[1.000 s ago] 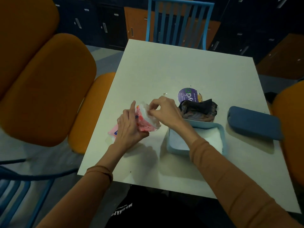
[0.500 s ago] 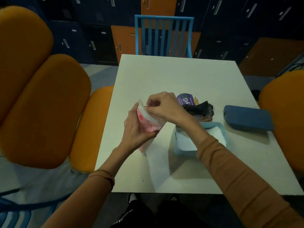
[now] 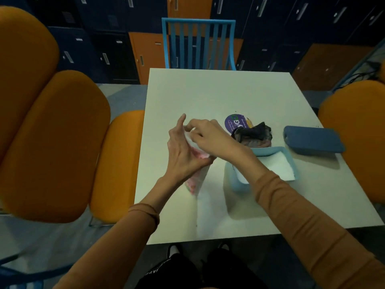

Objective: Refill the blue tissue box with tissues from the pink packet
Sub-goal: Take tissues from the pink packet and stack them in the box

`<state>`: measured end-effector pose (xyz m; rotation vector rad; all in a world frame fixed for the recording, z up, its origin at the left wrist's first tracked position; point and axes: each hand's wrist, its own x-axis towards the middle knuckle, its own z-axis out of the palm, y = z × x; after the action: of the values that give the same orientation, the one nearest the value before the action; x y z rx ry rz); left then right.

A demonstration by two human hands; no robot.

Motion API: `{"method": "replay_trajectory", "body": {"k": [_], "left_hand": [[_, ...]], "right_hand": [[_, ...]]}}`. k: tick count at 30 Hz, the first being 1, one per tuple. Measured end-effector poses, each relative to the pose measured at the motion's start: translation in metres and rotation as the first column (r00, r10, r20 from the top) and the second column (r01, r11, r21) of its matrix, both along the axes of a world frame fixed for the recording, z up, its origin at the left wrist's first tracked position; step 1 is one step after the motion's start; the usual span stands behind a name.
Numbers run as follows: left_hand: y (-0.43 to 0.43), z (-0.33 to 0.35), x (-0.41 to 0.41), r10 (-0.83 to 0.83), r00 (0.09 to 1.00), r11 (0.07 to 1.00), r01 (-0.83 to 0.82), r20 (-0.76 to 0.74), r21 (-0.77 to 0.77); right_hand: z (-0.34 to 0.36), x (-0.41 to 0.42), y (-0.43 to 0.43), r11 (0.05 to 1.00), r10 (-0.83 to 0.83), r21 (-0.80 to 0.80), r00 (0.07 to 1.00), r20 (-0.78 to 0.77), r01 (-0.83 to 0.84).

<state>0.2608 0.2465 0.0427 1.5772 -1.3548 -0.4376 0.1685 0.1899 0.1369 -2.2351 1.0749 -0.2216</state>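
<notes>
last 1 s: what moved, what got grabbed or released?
The left hand has raised the pink packet from low at the table and tipped it more upright. The right hand still pinches the white tissues at its mouth. Nothing was let go. The blue tissue box, its lid and the dark cloth have not moved.

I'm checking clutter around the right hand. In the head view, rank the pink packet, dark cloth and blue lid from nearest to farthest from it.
1. Pink packet: held in the left hand, its tissue pinched by the right hand.
2. Dark cloth: just right of that hand.
3. Blue lid: far right.
</notes>
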Motion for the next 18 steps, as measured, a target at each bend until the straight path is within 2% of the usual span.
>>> {"method": "replay_trajectory", "body": {"k": [5,8,10,12,15,18], "left_hand": [[0.0,-0.009,0.008,0.002,0.997,0.999,0.002,-0.079,0.051],[0.001,-0.012,0.012,-0.035,0.989,0.991,0.053,-0.144,0.122],[0.003,-0.008,0.015,-0.113,0.955,0.973,0.163,-0.273,0.164],[0.005,-0.001,0.017,-0.165,0.878,0.954,0.259,-0.45,0.154],[0.005,0.005,0.025,-0.113,0.793,0.97,0.218,-0.598,0.105],[0.003,0.005,0.033,-0.049,0.792,0.981,0.152,-0.608,0.119]], "right_hand": [[-0.004,0.004,0.002,0.976,-0.153,-0.138,0.98,0.124,0.169],[-0.004,0.004,0.002,0.972,-0.125,-0.197,0.992,0.029,0.128],[-0.001,0.001,-0.001,0.982,-0.121,-0.141,0.993,0.016,0.122],[-0.002,-0.005,-0.004,0.99,-0.124,-0.064,0.991,0.057,0.128],[-0.01,-0.009,-0.007,0.99,-0.13,-0.05,0.99,0.046,0.132],[-0.012,-0.009,-0.011,0.978,-0.186,-0.085,0.98,0.074,0.192]]}}
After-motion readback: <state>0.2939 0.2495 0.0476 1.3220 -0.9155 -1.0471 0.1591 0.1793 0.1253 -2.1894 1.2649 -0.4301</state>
